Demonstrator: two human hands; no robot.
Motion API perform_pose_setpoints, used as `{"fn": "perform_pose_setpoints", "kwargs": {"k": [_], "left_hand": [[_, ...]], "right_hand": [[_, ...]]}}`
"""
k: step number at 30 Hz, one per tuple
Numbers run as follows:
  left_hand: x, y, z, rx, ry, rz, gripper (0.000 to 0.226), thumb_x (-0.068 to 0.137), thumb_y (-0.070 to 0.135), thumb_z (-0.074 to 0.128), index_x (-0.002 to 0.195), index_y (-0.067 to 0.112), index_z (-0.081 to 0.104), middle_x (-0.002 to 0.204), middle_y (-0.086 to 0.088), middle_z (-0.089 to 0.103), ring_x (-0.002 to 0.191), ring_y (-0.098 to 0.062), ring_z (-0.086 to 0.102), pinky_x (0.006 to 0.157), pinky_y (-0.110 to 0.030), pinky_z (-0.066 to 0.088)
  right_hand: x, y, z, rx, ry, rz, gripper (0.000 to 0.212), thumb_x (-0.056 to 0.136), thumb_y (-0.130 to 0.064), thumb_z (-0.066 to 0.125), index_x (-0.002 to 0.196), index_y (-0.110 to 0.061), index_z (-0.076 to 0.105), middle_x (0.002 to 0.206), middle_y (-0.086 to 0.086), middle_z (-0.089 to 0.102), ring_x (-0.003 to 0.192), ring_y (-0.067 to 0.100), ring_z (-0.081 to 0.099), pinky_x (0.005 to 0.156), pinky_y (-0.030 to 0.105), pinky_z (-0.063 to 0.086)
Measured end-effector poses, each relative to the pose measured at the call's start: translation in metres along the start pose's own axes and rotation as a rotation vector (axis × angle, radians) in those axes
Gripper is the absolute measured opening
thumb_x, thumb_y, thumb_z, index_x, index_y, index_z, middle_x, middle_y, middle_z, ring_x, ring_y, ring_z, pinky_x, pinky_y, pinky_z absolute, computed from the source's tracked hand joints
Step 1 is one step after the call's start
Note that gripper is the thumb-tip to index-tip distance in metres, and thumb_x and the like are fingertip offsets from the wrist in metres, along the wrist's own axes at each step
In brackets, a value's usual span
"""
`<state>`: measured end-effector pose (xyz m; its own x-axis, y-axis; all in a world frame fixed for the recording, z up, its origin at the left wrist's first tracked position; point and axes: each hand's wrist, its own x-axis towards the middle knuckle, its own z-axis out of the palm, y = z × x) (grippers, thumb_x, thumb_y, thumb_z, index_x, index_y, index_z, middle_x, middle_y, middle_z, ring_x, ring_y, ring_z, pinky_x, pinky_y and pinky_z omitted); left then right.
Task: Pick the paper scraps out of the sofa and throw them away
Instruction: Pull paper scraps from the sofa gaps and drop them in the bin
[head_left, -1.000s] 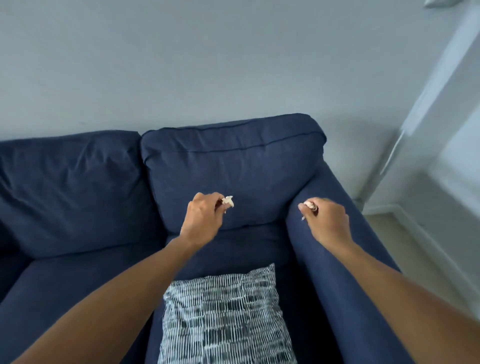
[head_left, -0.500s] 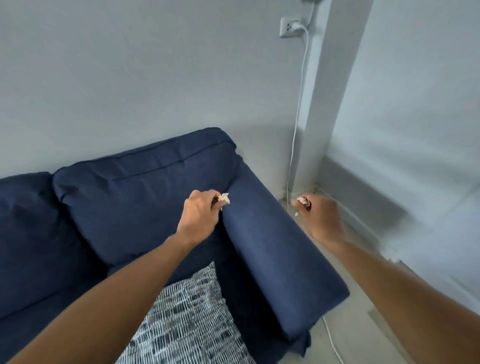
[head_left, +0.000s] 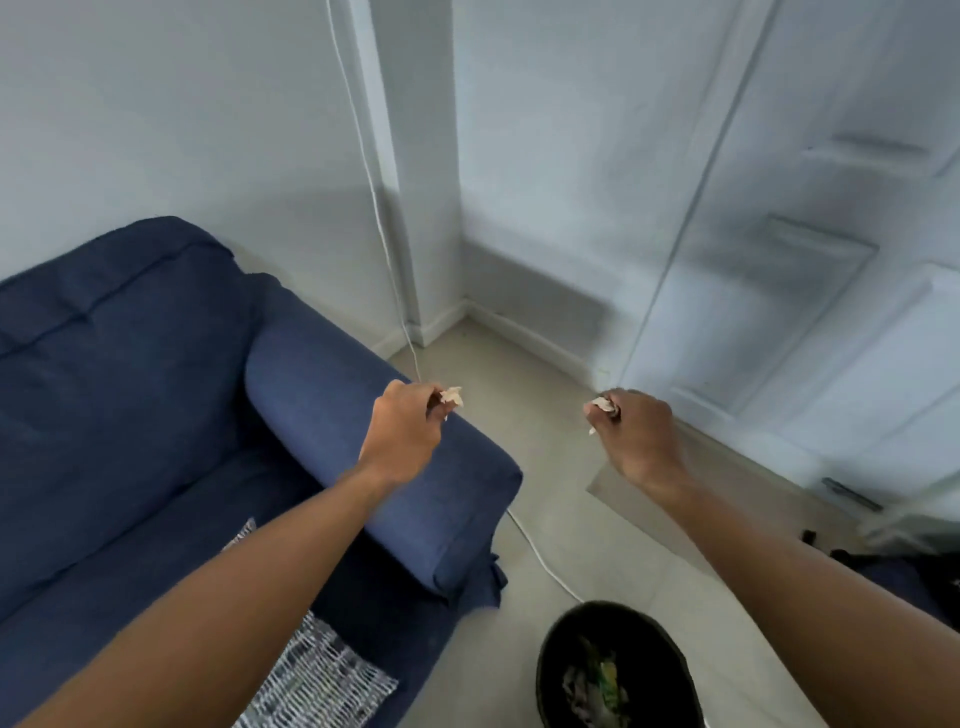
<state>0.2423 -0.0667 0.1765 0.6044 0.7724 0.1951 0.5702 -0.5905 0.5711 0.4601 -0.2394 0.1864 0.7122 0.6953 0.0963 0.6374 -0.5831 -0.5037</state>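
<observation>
A person's 2 bare hands reach forward. The left hand (head_left: 402, 434), above the blue sofa (head_left: 156, 395) armrest, pinches a pale paper scrap (head_left: 451, 396) in closed fingers. The right hand (head_left: 641, 434), over the floor, pinches another scrap (head_left: 601, 404) the same way. A dark bin (head_left: 550, 654) sits below, nearer the body. Letting go here would likely drop both scraps onto the floor, short of the bin.

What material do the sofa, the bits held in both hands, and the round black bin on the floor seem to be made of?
Sofa: woven fabric, matte navy; a fine weave shows on the armrest, with seams and soft creases.
Scrap in the left hand and scrap in the right hand: probably paper, off-white, crumpled, with ragged edges.
Bin: possibly plastic, with a smooth, dark rim; the look leaves it open.
</observation>
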Motion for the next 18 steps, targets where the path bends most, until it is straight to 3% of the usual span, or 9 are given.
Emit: {"fn": "perform_pose_setpoints", "kwargs": {"k": [4,9,15,18], "left_hand": [[-0.008,0.036,0.062,-0.008,-0.075,0.092,0.020,0.096,0.021,0.060,0.081,0.010,0.066,0.071,-0.003,0.060,0.070,-0.023,0.050,0.063,-0.042,0.043],[-0.028,0.066,0.130,-0.038,-0.134,0.165,0.015,0.093,0.018,0.065,0.088,0.005,0.068,0.076,-0.006,0.062,0.071,-0.020,0.044,0.064,-0.034,0.030],[-0.060,0.070,0.205,-0.046,-0.243,0.168,0.014,0.095,0.023,0.063,0.094,0.010,0.068,0.084,-0.009,0.066,0.079,-0.027,0.054,0.067,-0.037,0.038],[-0.082,0.063,0.234,-0.058,-0.304,0.167,0.014,0.095,0.022,0.062,0.093,0.009,0.067,0.084,-0.010,0.066,0.080,-0.029,0.054,0.069,-0.042,0.043]], "right_hand": [[-0.023,0.069,-0.007,-0.007,-0.030,0.132,0.025,0.092,-0.040,0.058,0.083,-0.020,0.071,0.086,0.003,0.068,0.085,0.028,0.063,0.074,0.038,0.050],[-0.058,0.146,-0.002,-0.042,-0.050,0.205,0.025,0.095,-0.043,0.056,0.089,-0.023,0.070,0.089,0.002,0.069,0.085,0.028,0.063,0.080,0.043,0.050],[-0.099,0.211,0.024,-0.065,-0.081,0.277,0.035,0.094,-0.045,0.055,0.065,-0.027,0.046,0.075,-0.002,0.056,0.079,0.030,0.059,0.074,0.043,0.047],[-0.119,0.233,0.044,-0.083,-0.104,0.296,0.035,0.094,-0.047,0.054,0.068,-0.025,0.047,0.073,-0.005,0.051,0.080,0.029,0.059,0.071,0.041,0.043]]}}
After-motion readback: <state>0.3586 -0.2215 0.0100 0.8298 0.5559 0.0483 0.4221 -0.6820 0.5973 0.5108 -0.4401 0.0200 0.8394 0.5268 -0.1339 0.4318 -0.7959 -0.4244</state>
